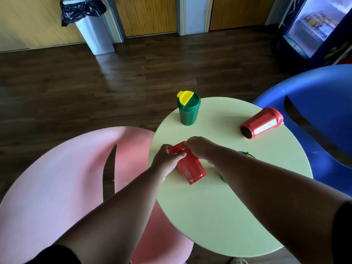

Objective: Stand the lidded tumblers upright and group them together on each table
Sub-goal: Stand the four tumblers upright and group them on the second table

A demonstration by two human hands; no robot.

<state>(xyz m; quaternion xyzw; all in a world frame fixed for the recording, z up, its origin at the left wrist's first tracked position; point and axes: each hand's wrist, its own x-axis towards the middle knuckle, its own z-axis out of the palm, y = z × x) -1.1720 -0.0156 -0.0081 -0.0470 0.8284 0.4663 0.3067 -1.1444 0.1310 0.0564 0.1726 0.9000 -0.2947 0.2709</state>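
Round pale-green worktop (238, 216), centre right of view, flanked by a pink chair (57, 178) at near left and a blue chair (314, 111) at far right.

Red tumbler (190, 166), lying on its side at the left part of the worktop, lid end pointing far-left toward the rim, base pointing near-right. Left hand (165, 161) closed over the lid end, thumb (180, 154) pressed across the lid. Right hand (200, 147) curled over the far side of the same lid end, fingers bent down and touching the tumbler; both hands gripping it together.

Green tumbler (188, 109) with yellow flip lid (184, 97), upright at the far-left rim of the worktop, well apart from the hands.

Second red tumbler (261, 123), on its side at the far-right rim, dark base facing near-left, lid end toward the blue chair, pale label strip along its side.

Second green item (245, 154), only a sliver with a yellow edge visible behind the right forearm, near the middle of the worktop; upright or lying cannot be told.

Dark wooden floor (95, 82) beyond the worktop. Bin (95, 35) with black liner against the far wall at left. Lit drinks fridge (314, 25) at far right.
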